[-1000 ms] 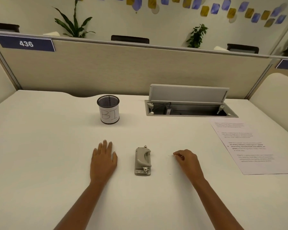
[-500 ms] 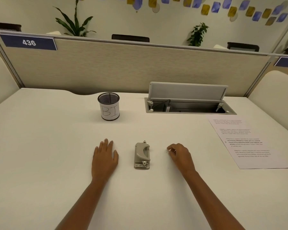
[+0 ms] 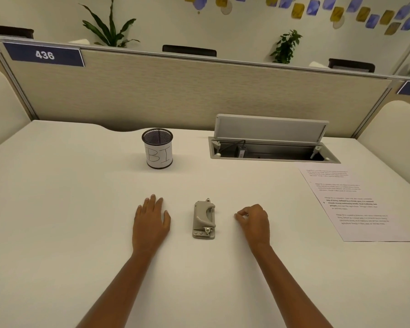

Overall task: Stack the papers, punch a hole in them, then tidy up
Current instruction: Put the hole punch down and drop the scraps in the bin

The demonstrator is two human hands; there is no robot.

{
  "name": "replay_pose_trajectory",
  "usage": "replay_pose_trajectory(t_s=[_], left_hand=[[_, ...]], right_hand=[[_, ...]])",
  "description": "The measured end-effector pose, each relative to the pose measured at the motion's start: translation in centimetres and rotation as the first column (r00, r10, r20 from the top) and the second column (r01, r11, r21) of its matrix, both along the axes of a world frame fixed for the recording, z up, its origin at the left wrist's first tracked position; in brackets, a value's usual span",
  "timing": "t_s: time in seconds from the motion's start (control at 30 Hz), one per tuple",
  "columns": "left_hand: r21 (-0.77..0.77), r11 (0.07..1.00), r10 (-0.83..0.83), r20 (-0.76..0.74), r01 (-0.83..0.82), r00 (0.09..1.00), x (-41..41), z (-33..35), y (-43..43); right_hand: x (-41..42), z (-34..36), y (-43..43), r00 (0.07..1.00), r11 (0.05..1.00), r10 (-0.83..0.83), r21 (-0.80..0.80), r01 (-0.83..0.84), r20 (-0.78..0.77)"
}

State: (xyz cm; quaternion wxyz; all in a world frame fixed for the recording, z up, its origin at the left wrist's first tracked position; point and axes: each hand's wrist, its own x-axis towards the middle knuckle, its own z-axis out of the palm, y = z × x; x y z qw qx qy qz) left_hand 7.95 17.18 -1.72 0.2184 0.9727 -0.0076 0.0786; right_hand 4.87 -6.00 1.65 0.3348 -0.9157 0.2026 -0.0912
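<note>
A small grey hole punch (image 3: pixel 204 218) lies on the white desk (image 3: pixel 57 209) in front of me, between my hands. My left hand (image 3: pixel 152 218) rests flat on the desk just left of it, fingers together and holding nothing. To the right of the punch my right hand (image 3: pixel 255 221) sits with its fingers curled in; I see nothing in it. The printed papers (image 3: pixel 355 202) lie as a flat stack at the right side of the desk, well clear of both hands.
A black mesh pen cup (image 3: pixel 157 147) labelled "BI" stands behind my left hand. An open cable hatch (image 3: pixel 272 147) with its lid raised is set into the desk at the back right. A beige partition (image 3: pixel 199 91) closes the far edge.
My right hand has slid left toward the hole punch and curled its fingers tighter. The left hand and the punch have stayed put; the view has shifted slightly.
</note>
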Motion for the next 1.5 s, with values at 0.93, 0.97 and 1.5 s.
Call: replay_pose_trajectory(t_s=[0.93, 0.97, 1.5], left_hand=[[-0.017, 1.0, -0.004, -0.023, 0.004, 1.0, -0.1, 0.6, 0.1], [-0.009, 1.0, -0.008, -0.026, 0.008, 1.0, -0.1, 0.6, 0.1], [-0.027, 0.999, -0.031, -0.003, 0.031, 1.0, 1.6, 0.2, 0.3]], right_hand=[[0.8, -1.9, 0.5, 0.999, 0.978, 0.03, -0.206, -0.033, -0.019], [0.9, -1.7, 0.3, 1.0, 0.994, 0.019, -0.112, -0.017, 0.016], [7.2, 5.6, 3.2, 1.0, 0.52, -0.011, 0.854, -0.003, 0.01]])
